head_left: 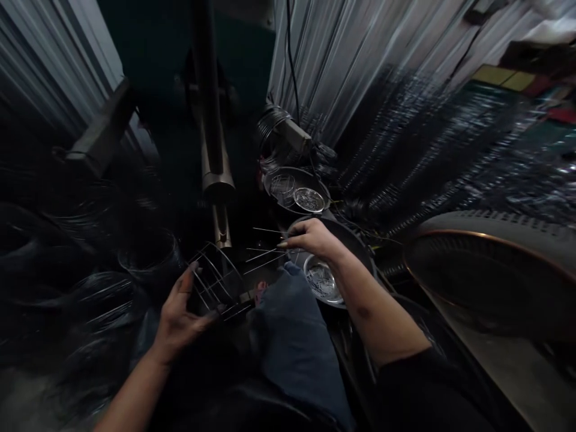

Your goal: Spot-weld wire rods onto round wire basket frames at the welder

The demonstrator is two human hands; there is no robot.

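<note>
My left hand (pixel 182 315) grips the rim of a round wire frame (pixel 216 279) with several thin spokes, thumb up and fingers curled under its lower edge. My right hand (pixel 310 237) is pinched on several thin straight metal wires (pixel 265 249) that point left toward the frame. Just below my right wrist a shallow metal bowl (pixel 323 282) holds small shiny pieces. My knee in blue jeans (pixel 288 330) lies between the two hands.
A vertical metal post (pixel 216 168) of a machine stands behind the frame. A dark tray (pixel 292 189) with a small dish of metal bits sits further back. Stacked wire grilles (pixel 450 156) fill the right, a large round fan guard (pixel 490 270) at right, dark wire coils at left.
</note>
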